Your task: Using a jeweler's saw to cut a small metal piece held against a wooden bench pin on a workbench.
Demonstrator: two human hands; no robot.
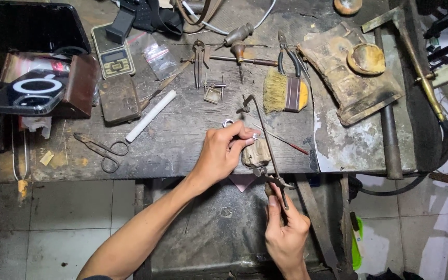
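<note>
Head view shows your left hand [223,153] pinching a small silver piece [255,137] with closed fingers against the wooden peg [255,153] at the counter's [182,135] near edge. Your right hand [285,228] is wrapped shut around the handle of the jeweller's saw [265,140], below the counter edge, with the frame rising up past the peg to the piece.

To saw well here, keep the piece pressed hard onto the peg so it cannot chatter, and I would judge it best to keep the strokes steady, letting the blade cut with little force. Keep your left fingertips clear of the blade line; they sit just beside it now.

A small ring [227,123] lies just far of your left hand, and a thin red-tipped rod [286,141] lies right of the saw frame; both are close enough to be knocked. The brush [285,93] and the dividers [199,59] are farther back, well apart from your work. The scissors [102,150] and white stick [150,115] lie to the left, out of the way. Below the counter edge your right hand has open room to travel, with a slanted bar just to its right.
</note>
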